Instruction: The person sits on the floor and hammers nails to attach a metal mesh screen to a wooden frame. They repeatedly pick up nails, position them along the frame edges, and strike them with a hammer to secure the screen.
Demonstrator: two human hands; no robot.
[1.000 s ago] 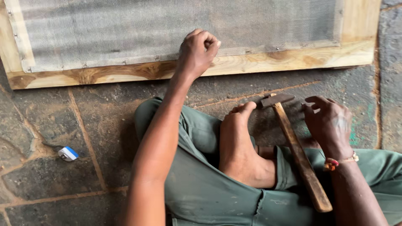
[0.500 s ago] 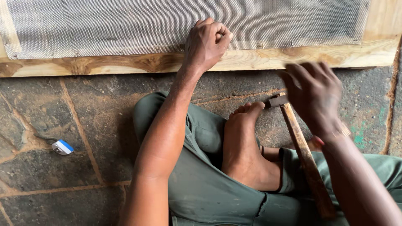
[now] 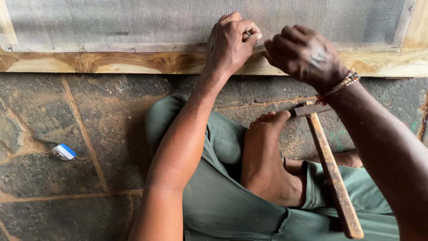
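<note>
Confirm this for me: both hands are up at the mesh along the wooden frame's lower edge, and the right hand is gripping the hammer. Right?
Not quite. The right hand holds no hammer. The hammer lies untouched by the person's foot, handle across the lap. The head view shows both hands, left hand included, at the mesh on the wooden frame.

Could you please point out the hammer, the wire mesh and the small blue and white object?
hammer (image 3: 332,178), head view, middle of wooden handle.
wire mesh (image 3: 133,22), head view, bare grey weave.
small blue and white object (image 3: 63,151), head view, its middle.
</note>
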